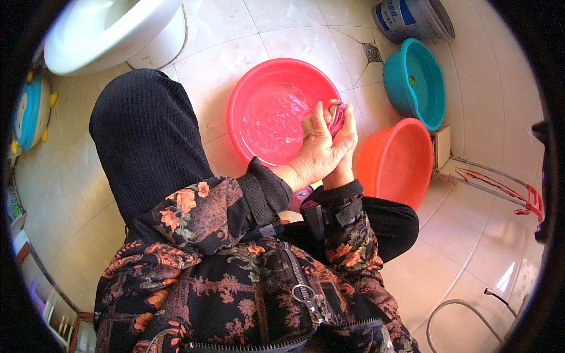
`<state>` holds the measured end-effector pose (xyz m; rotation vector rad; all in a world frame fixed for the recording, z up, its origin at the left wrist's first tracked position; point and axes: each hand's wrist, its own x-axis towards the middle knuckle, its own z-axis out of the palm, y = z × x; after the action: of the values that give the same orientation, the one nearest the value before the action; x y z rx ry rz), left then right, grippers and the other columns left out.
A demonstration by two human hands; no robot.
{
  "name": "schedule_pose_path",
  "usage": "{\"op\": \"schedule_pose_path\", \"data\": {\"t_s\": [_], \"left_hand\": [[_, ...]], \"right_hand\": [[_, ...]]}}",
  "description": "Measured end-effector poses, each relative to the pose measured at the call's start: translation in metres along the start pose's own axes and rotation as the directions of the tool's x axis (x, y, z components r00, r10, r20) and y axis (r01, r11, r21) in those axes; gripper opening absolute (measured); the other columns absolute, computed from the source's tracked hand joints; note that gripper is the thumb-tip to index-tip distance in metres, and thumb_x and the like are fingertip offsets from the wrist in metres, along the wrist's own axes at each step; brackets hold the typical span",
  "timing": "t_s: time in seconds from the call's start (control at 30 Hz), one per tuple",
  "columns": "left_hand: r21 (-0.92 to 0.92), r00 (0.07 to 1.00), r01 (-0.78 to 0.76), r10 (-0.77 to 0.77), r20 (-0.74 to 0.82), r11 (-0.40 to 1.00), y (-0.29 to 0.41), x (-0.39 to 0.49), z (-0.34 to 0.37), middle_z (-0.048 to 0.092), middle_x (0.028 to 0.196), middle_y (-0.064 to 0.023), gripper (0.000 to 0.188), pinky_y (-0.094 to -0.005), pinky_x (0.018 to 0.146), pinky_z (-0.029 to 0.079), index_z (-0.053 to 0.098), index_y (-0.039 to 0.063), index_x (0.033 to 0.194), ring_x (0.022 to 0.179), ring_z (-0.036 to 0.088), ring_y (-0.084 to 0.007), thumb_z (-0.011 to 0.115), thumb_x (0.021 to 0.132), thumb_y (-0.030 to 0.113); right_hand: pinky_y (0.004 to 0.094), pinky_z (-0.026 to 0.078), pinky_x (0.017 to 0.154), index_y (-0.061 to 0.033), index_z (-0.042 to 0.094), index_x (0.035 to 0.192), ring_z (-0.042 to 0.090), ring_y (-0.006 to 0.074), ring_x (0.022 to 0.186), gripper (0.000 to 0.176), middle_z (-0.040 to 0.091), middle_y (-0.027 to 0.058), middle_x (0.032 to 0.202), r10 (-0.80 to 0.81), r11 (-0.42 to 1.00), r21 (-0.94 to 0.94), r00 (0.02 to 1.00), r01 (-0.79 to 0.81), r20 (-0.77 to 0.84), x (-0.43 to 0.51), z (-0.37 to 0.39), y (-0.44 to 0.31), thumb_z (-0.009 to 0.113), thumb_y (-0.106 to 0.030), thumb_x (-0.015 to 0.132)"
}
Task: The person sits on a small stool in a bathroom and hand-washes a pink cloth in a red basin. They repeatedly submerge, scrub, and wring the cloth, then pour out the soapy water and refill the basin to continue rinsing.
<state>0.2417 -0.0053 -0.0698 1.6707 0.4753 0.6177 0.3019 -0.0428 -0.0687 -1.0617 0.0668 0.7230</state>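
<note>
A small bunched purple-pink cloth (337, 120) is squeezed between both hands above the right rim of a red plastic basin (239, 95). My left hand (317, 148) wraps the cloth from the left, its fingers pointing up and away from me. Pressed against it on the right, my right hand (345, 152) grips the same cloth and is partly covered by the left. Rippling clear water (276, 119) fills the bottom of the basin, which stands on the tiled floor. Below my wrists, a pink patterned item (300, 198) shows between my knees, mostly hidden.
An orange basin (404, 163) leans tilted at the right, beside a tilted teal basin (423, 84). Beyond are a grey bucket (397, 20) and a floor drain (372, 52). A white toilet (110, 39) stands upper left. A shower hose (459, 304) curls lower right.
</note>
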Motion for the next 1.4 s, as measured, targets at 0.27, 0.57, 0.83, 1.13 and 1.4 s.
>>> {"op": "schedule_pose_path", "data": {"t_s": [0.27, 0.57, 0.83, 1.13, 1.4], "left_hand": [[-0.592, 0.857, 0.516, -0.366, 0.363, 0.619, 0.002, 0.037, -0.037, 0.056, 0.112, -0.0111, 0.036, -0.0279, 0.089, 0.043, 0.046, -0.003, 0.122, 0.104, 0.053, -0.0152, 0.051, 0.094, 0.019], [-0.500, 0.890, 0.450, -0.419, 0.181, 0.740, 0.014, 0.058, -0.059, 0.059, 0.104, -0.0086, 0.030, -0.0258, 0.083, 0.045, 0.053, -0.001, 0.112, 0.094, 0.057, -0.0128, 0.063, 0.086, 0.011], [-0.589, 0.878, 0.472, -0.409, 0.248, 0.656, 0.013, 0.064, -0.068, 0.061, 0.096, -0.0059, 0.020, -0.0230, 0.078, 0.046, 0.055, 0.001, 0.103, 0.086, 0.058, -0.0103, 0.059, 0.090, 0.015], [-0.563, 0.925, 0.374, -0.335, 0.177, 0.736, 0.005, 0.065, -0.073, 0.058, 0.106, -0.0068, 0.031, -0.0242, 0.084, 0.044, 0.053, 0.002, 0.116, 0.097, 0.054, -0.0113, 0.057, 0.092, 0.020], [-0.348, 0.909, 0.385, -0.287, 0.302, 0.855, 0.007, 0.066, -0.074, 0.058, 0.103, -0.0057, 0.032, -0.0242, 0.081, 0.046, 0.054, 0.005, 0.113, 0.093, 0.055, -0.0107, 0.066, 0.085, 0.016]], "right_hand": [[0.0274, 0.043, 0.088, -0.0020, 0.054, 0.119, 0.056, 0.0134, 0.096, 0.044, 0.061, 0.0077, 0.106, -0.136, 0.980, -0.161, 0.986, 0.120, -0.094, 0.009, 0.012, -0.015, 0.033, -0.036, 0.100], [0.0287, 0.048, 0.071, -0.0061, 0.059, 0.104, 0.060, 0.0128, 0.076, 0.046, 0.064, 0.0042, 0.093, -0.006, 0.999, -0.041, 0.989, 0.000, -0.147, 0.011, 0.005, -0.014, 0.040, -0.047, 0.096], [0.0331, 0.046, 0.089, -0.0033, 0.057, 0.112, 0.060, 0.0186, 0.098, 0.055, 0.063, 0.0078, 0.107, -0.018, 0.991, 0.136, 1.000, 0.015, 0.021, 0.005, 0.002, -0.014, 0.040, -0.052, 0.093], [0.0295, 0.046, 0.084, -0.0064, 0.058, 0.109, 0.060, 0.0131, 0.091, 0.039, 0.063, 0.0032, 0.103, -0.006, 0.987, 0.158, 0.995, -0.010, 0.103, 0.002, -0.001, -0.013, 0.051, -0.041, 0.092], [0.0245, 0.047, 0.078, -0.0048, 0.056, 0.108, 0.058, 0.0082, 0.087, 0.029, 0.062, 0.0021, 0.100, -0.066, 0.996, 0.060, 0.991, 0.059, 0.112, 0.001, -0.001, -0.015, 0.058, -0.027, 0.090]]}}
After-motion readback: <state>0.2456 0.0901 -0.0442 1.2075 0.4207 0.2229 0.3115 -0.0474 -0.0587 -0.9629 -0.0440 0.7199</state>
